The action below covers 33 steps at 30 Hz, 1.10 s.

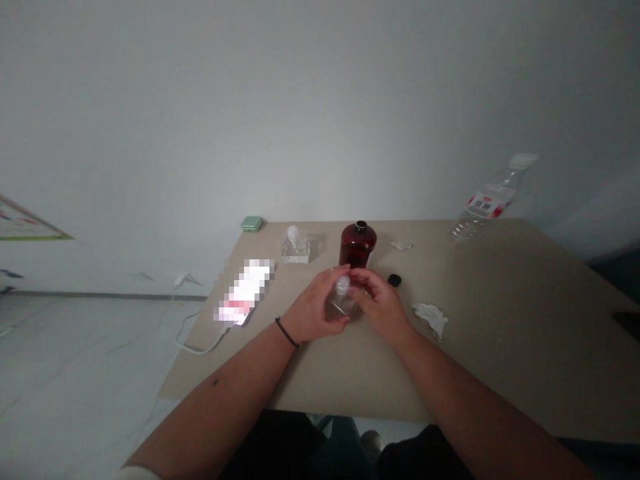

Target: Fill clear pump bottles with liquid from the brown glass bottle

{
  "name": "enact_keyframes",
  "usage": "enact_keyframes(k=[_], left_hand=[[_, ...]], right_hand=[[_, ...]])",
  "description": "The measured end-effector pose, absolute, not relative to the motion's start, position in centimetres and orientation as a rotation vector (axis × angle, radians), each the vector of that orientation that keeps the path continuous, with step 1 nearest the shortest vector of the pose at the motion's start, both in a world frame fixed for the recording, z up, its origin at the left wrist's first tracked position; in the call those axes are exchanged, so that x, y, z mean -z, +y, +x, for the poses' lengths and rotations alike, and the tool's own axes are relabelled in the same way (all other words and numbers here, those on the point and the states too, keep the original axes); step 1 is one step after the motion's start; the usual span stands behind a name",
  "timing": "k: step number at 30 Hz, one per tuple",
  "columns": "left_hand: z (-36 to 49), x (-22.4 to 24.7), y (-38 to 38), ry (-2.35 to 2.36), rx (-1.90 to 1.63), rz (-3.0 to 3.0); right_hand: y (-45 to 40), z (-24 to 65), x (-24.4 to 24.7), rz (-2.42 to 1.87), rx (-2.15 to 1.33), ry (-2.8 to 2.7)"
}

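Note:
A small clear bottle (342,305) with a rounded translucent top is between my hands, above the middle of the table. My left hand (317,305) is wrapped round its left side. On the right, my right hand (379,301) has its fingers closed against the same bottle near its top. Just behind them stands a dark red-brown bottle (357,245) with an open neck, its lower part hidden by my fingers. A black cap (395,280) lies to the right of my right hand.
On the beige table (345,387) are a square clear bottle (296,248), a green tin (251,223), a lit phone (247,290) with a cable, crumpled tissue (431,319), another tissue scrap (403,245) and a tall plastic bottle (487,201) with a funnel-like top.

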<state>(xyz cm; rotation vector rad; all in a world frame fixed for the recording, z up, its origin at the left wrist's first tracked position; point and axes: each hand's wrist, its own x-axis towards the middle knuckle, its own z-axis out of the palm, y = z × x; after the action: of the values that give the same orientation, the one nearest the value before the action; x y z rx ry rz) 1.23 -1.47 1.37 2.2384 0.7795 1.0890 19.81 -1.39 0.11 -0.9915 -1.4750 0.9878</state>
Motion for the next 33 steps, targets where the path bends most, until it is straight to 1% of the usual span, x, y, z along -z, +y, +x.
enact_keyframes(k=[8, 15, 21, 28, 33], left_hand=[[1.30, -1.17, -1.50, 0.767, -1.110, 2.251], [1.25, -1.09, -1.43, 0.729, -1.128, 2.237], [1.25, -1.21, -1.53, 0.759, -1.110, 2.245], [1.23, -1.43, -1.61, 0.755, -1.106, 2.217], [1.25, -1.43, -1.66, 0.781, -1.085, 2.224]], right_hand=[[-1.35, 19.20, -0.12, -1.034, -0.923, -1.459], [-1.52, 19.82, -0.55, -1.005, -1.024, -1.459], [-1.32, 19.27, -0.29, -1.009, -0.933, -1.452], [-1.58, 19.95, -0.78, -1.027, -0.987, -1.495], [-1.35, 19.53, -0.41, -1.000, -0.930, -1.497]])
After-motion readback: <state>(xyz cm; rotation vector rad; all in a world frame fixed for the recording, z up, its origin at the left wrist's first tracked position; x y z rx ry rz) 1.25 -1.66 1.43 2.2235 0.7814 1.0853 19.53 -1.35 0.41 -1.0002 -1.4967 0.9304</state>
